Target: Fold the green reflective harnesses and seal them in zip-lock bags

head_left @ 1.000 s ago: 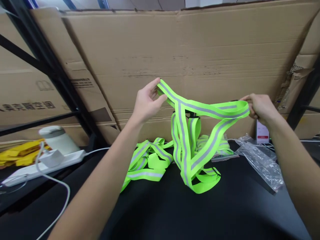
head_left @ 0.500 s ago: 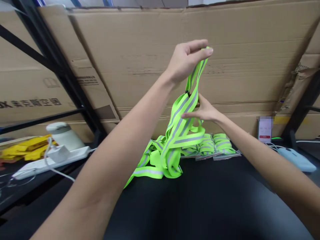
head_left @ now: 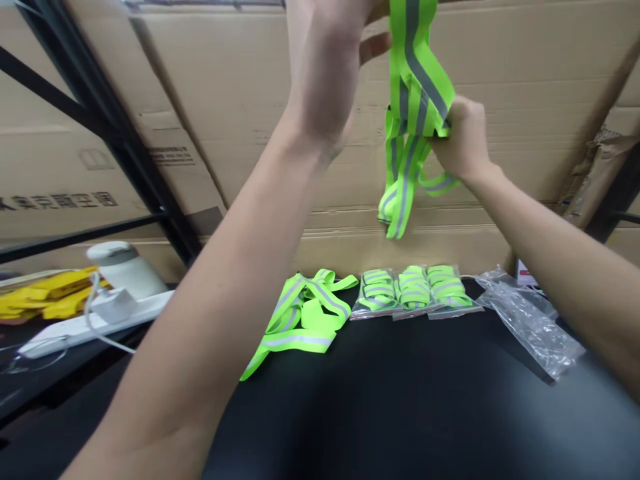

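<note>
Cardboard (head_left: 310, 133) backs the black worktop (head_left: 400, 413). Left hand (head_left: 325, 60) and right hand (head_left: 463, 140), fingers clamped, hold the strap (head_left: 415, 100) aloft, clear of the worktop. Three packets (head_left: 413, 290) lie beside a bag (head_left: 530, 327).

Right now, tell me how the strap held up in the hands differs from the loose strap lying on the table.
The held strap hangs in the air, gathered lengthwise; the loose strap lies sprawled on the black table.
The held strap is gripped by the left hand at the top and the right hand lower down; the loose strap is touched by neither.
Both are neon green with a grey reflective stripe.
</note>
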{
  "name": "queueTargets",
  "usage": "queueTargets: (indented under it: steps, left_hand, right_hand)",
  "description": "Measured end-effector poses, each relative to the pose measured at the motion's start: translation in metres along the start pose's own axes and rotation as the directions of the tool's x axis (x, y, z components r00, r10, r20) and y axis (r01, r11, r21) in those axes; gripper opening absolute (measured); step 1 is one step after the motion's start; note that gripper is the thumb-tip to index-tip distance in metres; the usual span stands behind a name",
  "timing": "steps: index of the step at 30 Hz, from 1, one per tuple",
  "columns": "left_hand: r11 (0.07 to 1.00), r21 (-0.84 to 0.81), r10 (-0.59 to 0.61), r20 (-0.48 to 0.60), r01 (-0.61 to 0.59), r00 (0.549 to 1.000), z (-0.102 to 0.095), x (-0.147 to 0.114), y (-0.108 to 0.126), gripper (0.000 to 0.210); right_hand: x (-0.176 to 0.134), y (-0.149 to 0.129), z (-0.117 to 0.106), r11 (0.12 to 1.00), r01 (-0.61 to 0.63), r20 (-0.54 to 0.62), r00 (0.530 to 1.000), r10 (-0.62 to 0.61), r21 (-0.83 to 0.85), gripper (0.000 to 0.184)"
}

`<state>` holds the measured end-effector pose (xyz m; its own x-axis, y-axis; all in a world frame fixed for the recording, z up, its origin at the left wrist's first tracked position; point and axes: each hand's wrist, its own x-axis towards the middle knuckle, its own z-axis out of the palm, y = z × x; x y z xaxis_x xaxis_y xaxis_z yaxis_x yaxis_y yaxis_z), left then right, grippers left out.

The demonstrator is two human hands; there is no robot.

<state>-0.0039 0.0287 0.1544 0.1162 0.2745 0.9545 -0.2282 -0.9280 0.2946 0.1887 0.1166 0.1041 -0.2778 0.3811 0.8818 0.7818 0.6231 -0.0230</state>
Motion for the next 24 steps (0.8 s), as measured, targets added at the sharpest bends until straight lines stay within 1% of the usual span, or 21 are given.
queueTargets:
  steps: [1,2,3,4,5,6,7,8,9,11,13,14,15,16,17,18,19,20,21,22,24]
  left_hand:
    - [1.000,-0.010,0.000,-0.035,0.000,0.999,-0.001,-0.005,0.003,0.028]
    - [1.000,-0.007,-0.027,-0.051,0.026,0.998,-0.002,-0.013,0.005,0.026]
    - [0.997,0.009,-0.076,-0.039,0.077,0.996,-0.004,-0.025,0.007,0.018]
    - [0.991,0.018,-0.131,-0.038,0.132,0.991,-0.006,-0.040,0.007,0.012]
    - [0.979,0.026,-0.199,-0.042,0.200,0.979,-0.008,-0.057,0.006,0.013]
    - [0.965,0.044,-0.255,-0.076,0.259,0.964,-0.011,-0.077,0.004,0.020]
    - [0.939,0.058,-0.332,-0.097,0.338,0.938,-0.015,-0.098,0.001,0.027]
    - [0.892,0.056,-0.444,-0.085,0.449,0.892,-0.019,-0.119,-0.002,0.034]
    - [0.830,0.046,-0.554,-0.055,0.556,0.831,-0.023,-0.140,-0.005,0.042]
    - [0.685,0.082,-0.724,-0.033,0.724,0.689,-0.033,-0.177,-0.008,0.056]
    - [0.519,0.169,-0.852,0.018,0.838,0.524,-0.045,-0.204,-0.007,0.066]
    - [0.454,0.226,-0.888,0.036,0.862,0.458,-0.050,-0.214,-0.005,0.062]
    - [0.407,0.289,-0.910,0.043,0.867,0.413,-0.056,-0.221,-0.003,0.051]
    - [0.378,0.341,-0.921,0.046,0.860,0.387,-0.062,-0.226,0.000,0.041]
    - [0.365,0.376,-0.927,0.056,0.852,0.372,-0.068,-0.230,0.002,0.035]
    - [0.354,0.391,-0.932,0.065,0.850,0.358,-0.073,-0.232,0.005,0.033]
    - [0.343,0.397,-0.937,0.085,0.851,0.338,-0.078,-0.234,0.009,0.034]
    - [0.335,0.402,-0.941,0.106,0.852,0.320,-0.082,-0.235,0.012,0.035]
    - [0.327,0.412,-0.945,0.120,0.850,0.306,-0.086,-0.237,0.016,0.036]
    - [0.321,0.433,-0.947,0.123,0.842,0.298,-0.090,-0.239,0.020,0.037]
    - [0.305,0.491,-0.950,0.095,0.816,0.298,-0.096,-0.245,0.028,0.038]
  right_hand:
    - [0.000,-0.003,-0.005,0.989,0.036,-0.047,0.998,-0.043,-0.146,0.016]
    - [-0.005,-0.007,-0.008,0.979,0.041,-0.046,0.998,-0.051,-0.198,0.016]
    - [-0.014,-0.012,-0.008,0.973,0.059,0.003,0.998,-0.059,-0.224,0.014]
    - [-0.029,-0.017,-0.006,0.955,0.090,0.161,0.986,-0.045,-0.282,0.016]
    - [-0.046,-0.021,-0.002,0.952,0.125,0.260,0.964,-0.051,-0.280,0.018]
    - [-0.066,-0.025,0.003,0.952,0.148,0.327,0.943,-0.054,-0.269,0.021]
    - [-0.087,-0.028,0.008,0.953,0.170,0.399,0.915,-0.058,-0.251,0.027]
    - [-0.107,-0.031,0.013,0.956,0.190,0.464,0.883,-0.066,-0.226,0.034]
    - [-0.126,-0.033,0.017,0.959,0.204,0.519,0.852,-0.074,-0.198,0.041]
    - [-0.156,-0.040,0.022,0.967,0.200,0.596,0.800,-0.069,-0.156,0.046]
    - [-0.176,-0.050,0.023,0.977,0.174,0.646,0.761,-0.052,-0.127,0.043]
    - [-0.184,-0.057,0.022,0.981,0.158,0.668,0.743,-0.044,-0.111,0.042]
    - [-0.191,-0.064,0.021,0.985,0.141,0.683,0.730,-0.040,-0.094,0.044]
    - [-0.197,-0.072,0.019,0.989,0.130,0.695,0.718,-0.043,-0.072,0.049]
    - [-0.204,-0.079,0.016,0.992,0.119,0.706,0.706,-0.048,-0.051,0.054]
    - [-0.210,-0.086,0.014,0.995,0.097,0.719,0.692,-0.055,-0.017,0.059]
    - [-0.217,-0.092,0.010,0.998,0.023,0.745,0.664,-0.063,0.064,0.064]
    - [-0.224,-0.097,0.006,0.990,-0.060,0.770,0.634,-0.064,0.131,0.072]
    - [-0.231,-0.101,0.002,0.973,-0.135,0.798,0.599,-0.068,0.185,0.085]
    - [-0.238,-0.103,-0.003,0.955,-0.200,0.823,0.563,-0.071,0.219,0.096]
    - [-0.252,-0.103,-0.013,0.931,-0.280,0.848,0.528,-0.054,0.233,0.110]
